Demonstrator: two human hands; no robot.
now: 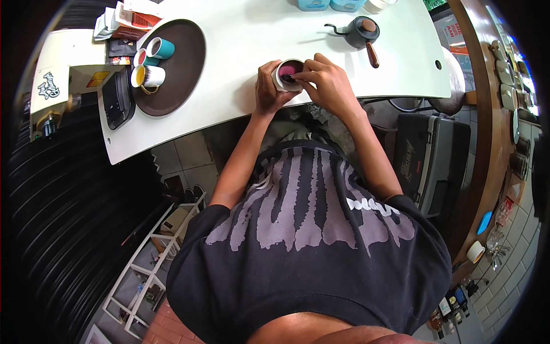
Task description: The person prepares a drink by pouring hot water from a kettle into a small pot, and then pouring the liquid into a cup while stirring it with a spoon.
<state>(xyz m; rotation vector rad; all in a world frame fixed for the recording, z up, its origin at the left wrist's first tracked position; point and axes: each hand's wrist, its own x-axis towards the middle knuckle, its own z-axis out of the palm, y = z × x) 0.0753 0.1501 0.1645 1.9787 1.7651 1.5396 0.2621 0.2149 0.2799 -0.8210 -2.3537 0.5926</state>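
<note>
At the table's near edge my left hand [268, 87] is wrapped round a pale cup [285, 86] with a magenta inside. The cup's mouth faces up toward me. My right hand [329, 81] bends over the right side of the rim, fingers pinched together at the opening. Inside the cup, by those fingertips, lies a small dark thing [287, 78]. Whether the fingers hold it or only touch it does not show, and its kind is too small to tell.
On the white table [240, 34] a dark round tray [182, 69] at left carries several cups [162, 49]. Beside it sit a black flat device [118, 98] and bags [123, 26]. A gooseneck kettle [363, 33] stands far right, and a black case [429, 160] below the edge.
</note>
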